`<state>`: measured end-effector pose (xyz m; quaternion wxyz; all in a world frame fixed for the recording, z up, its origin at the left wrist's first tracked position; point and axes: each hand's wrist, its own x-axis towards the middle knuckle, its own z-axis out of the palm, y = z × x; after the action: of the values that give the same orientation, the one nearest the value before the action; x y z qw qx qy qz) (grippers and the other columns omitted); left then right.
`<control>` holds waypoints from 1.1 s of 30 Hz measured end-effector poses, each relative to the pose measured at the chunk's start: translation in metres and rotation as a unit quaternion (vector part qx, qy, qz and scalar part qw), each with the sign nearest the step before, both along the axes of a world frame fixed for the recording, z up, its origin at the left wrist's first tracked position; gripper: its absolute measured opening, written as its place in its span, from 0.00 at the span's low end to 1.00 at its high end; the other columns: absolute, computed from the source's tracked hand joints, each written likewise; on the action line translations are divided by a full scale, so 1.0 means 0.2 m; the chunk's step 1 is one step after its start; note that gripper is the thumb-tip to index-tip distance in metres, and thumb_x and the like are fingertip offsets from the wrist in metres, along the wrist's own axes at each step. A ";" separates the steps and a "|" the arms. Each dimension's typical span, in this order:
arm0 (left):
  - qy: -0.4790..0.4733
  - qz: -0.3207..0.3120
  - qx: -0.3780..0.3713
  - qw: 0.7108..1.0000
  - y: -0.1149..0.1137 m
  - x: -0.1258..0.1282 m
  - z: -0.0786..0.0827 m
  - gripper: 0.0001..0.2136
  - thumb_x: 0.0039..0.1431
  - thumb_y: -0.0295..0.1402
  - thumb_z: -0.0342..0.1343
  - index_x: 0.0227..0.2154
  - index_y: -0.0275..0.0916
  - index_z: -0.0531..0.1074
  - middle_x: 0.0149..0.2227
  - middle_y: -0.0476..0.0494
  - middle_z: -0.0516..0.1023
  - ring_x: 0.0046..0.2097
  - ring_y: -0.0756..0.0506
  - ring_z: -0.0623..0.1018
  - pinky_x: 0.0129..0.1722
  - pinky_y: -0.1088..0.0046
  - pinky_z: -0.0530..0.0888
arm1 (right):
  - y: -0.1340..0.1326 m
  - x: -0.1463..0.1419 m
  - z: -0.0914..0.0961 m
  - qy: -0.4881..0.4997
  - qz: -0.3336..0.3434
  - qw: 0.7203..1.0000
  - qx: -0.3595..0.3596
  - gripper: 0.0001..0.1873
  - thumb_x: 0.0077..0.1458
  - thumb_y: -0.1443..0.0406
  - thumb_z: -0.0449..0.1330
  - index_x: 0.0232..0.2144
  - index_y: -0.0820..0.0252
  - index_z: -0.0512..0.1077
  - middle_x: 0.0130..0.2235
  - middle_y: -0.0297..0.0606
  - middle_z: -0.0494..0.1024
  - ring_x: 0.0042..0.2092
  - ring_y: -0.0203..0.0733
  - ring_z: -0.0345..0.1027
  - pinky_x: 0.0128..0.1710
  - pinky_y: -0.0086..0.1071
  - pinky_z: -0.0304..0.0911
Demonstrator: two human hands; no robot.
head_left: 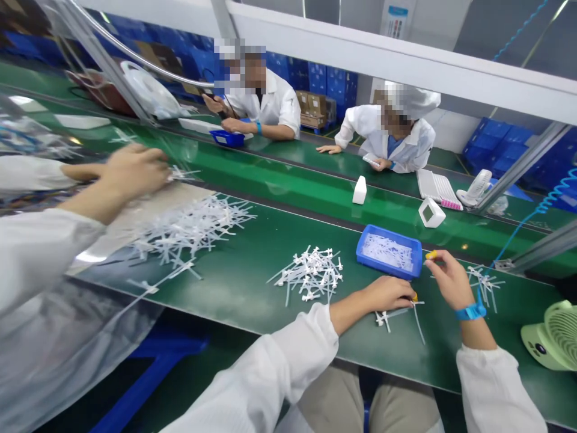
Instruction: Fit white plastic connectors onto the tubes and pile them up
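Observation:
My left hand (391,293) is low over the green bench, with yellow at a fingertip. Its closed fingers are at a white plastic piece with thin strips (419,322), and another such piece (383,320) lies just under the hand. My right hand (452,281), with a blue wristband, is raised beside the blue tray (358,251). Its thumb and forefinger come together at a yellow tip; anything pinched there is too small to make out. Small, pale parts (387,251) fill the tray. To the left is a pile of white stripped pieces (312,270).
A smaller pile (487,282) and a green fan (554,337) are at the right. A co-worker's blurred hand (135,171) hovers by a large pile (193,228) at left. White devices (431,212) stand on the conveyor (297,192); two people sit beyond it.

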<state>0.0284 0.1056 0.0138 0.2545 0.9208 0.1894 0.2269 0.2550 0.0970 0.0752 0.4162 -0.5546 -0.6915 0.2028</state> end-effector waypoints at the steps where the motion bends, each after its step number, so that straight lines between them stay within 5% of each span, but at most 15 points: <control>1: -0.004 -0.003 -0.003 1.000 0.00 0.00 0.00 0.05 0.72 0.36 0.65 0.44 0.42 0.81 0.43 0.46 0.84 0.46 0.45 0.83 0.45 0.76 0.74 | -0.07 0.03 -0.02 0.037 -0.009 0.999 -0.009 0.15 0.66 0.51 0.64 0.45 0.55 0.75 0.43 0.41 0.82 0.44 0.49 0.77 0.47 0.41 0.72; 6: -0.042 -0.028 -0.030 0.998 -0.01 0.01 -0.01 0.05 0.72 0.35 0.65 0.44 0.42 0.83 0.45 0.46 0.85 0.48 0.46 0.83 0.49 0.76 0.73 | -0.37 0.06 -0.18 0.115 0.012 0.988 -0.103 0.22 0.63 0.44 0.67 0.42 0.56 0.77 0.43 0.44 0.84 0.46 0.51 0.79 0.49 0.43 0.74; 13: -0.036 -0.008 -0.069 0.997 0.00 0.02 -0.04 0.06 0.70 0.35 0.67 0.44 0.40 0.83 0.43 0.45 0.83 0.46 0.46 0.82 0.47 0.76 0.72 | -0.47 0.01 -0.33 0.120 -0.019 0.985 -0.124 0.25 0.61 0.41 0.67 0.40 0.55 0.76 0.41 0.43 0.85 0.44 0.50 0.81 0.47 0.42 0.77; 24: -0.066 -0.045 -0.081 0.994 0.03 0.00 -0.03 0.08 0.76 0.33 0.59 0.43 0.38 0.83 0.42 0.43 0.82 0.44 0.46 0.81 0.49 0.76 0.72 | -0.48 -0.01 -0.32 0.038 -0.024 0.993 -0.111 0.14 0.68 0.51 0.63 0.42 0.54 0.75 0.39 0.39 0.85 0.40 0.46 0.79 0.44 0.37 0.73; 33: -0.050 -0.020 -0.069 0.996 0.03 0.01 -0.04 0.08 0.75 0.34 0.60 0.42 0.38 0.83 0.42 0.43 0.82 0.44 0.46 0.81 0.48 0.75 0.72 | -0.47 -0.04 -0.28 -0.030 -0.047 0.995 -0.086 0.12 0.66 0.53 0.62 0.38 0.53 0.76 0.34 0.35 0.83 0.27 0.39 0.67 0.31 0.32 0.61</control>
<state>0.0296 0.1110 0.0054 0.3308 0.8921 0.1732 0.2542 0.2465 0.0025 0.0197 0.3549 -0.6264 -0.6567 0.2245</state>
